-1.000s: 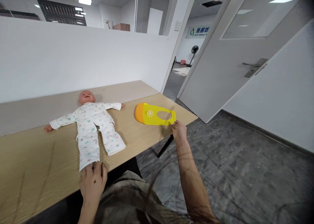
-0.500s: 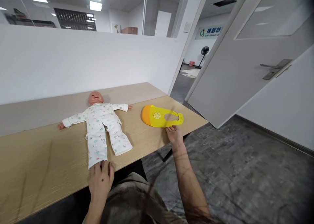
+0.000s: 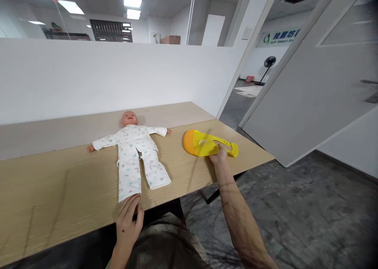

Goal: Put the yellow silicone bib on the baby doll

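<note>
**Right hand on the bib, left hand at the doll's foot**

Nearest, the left hand (image 3: 128, 222) lies flat on the pale wooden table (image 3: 59, 190), fingers together, tips touching the trouser leg of the baby doll in white printed pyjamas (image 3: 136, 151); the doll stretches straight away from those fingers. Farther right, the right hand (image 3: 220, 157) pinches the near edge of the yellow-and-orange silicone bib (image 3: 203, 143), whose long axis runs sideways beyond the fingers. The thumb's grip is hidden.

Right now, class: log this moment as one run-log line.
left hand: at doll foot | right hand: gripping yellow bib | table: holds both
</note>
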Tool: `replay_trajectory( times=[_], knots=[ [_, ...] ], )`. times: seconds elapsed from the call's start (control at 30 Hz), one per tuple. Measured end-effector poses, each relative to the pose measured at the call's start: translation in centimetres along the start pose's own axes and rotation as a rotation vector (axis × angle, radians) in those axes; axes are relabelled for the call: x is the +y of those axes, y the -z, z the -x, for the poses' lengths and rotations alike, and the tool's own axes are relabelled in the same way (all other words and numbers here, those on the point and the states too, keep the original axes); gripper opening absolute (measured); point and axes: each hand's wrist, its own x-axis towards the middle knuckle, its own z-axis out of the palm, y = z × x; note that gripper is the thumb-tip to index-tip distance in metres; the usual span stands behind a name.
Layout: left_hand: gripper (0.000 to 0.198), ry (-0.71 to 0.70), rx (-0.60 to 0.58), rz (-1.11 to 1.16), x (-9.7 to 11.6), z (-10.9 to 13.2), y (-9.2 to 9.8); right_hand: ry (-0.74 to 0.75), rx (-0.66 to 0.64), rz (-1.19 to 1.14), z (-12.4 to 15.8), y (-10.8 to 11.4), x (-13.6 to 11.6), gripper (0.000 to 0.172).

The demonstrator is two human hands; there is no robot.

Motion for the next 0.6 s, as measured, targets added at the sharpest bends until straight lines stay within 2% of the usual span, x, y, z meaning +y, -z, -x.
replay_trajectory(
  times=[0.1, 0.2, 0.3, 0.4, 0.53, 0.6],
  knots=[
    [0.017, 0.100, 0.069, 0.031, -0.8, -0.4, 1.2, 0.035, -0.006, -0.039, 0.3, -1.1, -0.5, 0.019],
    [0.020, 0.352, 0.110, 0.044, -1.8, -2.8, 1.6, 0.056, -0.127, -0.037, 2.0, -3.0, -1.5, 0.023],
    [0.031, 0.539, 0.049, 0.239, -2.6, -7.3, 1.0, 0.038, -0.287, 0.070, 4.9, -5.8, -3.0, 0.038],
    [0.032, 0.635, 0.011, 0.313, -3.2, -12.8, -0.2, 0.060, -0.436, 0.150, 8.4, -9.0, -4.4, 0.046],
    [0.026, 0.675, -0.161, 0.353, -4.5, -19.5, -1.9, 0.078, -0.656, 0.253, 12.2, -12.5, -5.3, 0.063],
    [0.027, 0.661, -0.185, 0.343, -5.4, -21.8, -2.6, 0.052, -0.778, 0.287, 13.4, -14.1, -5.1, 0.072]
  ],
)
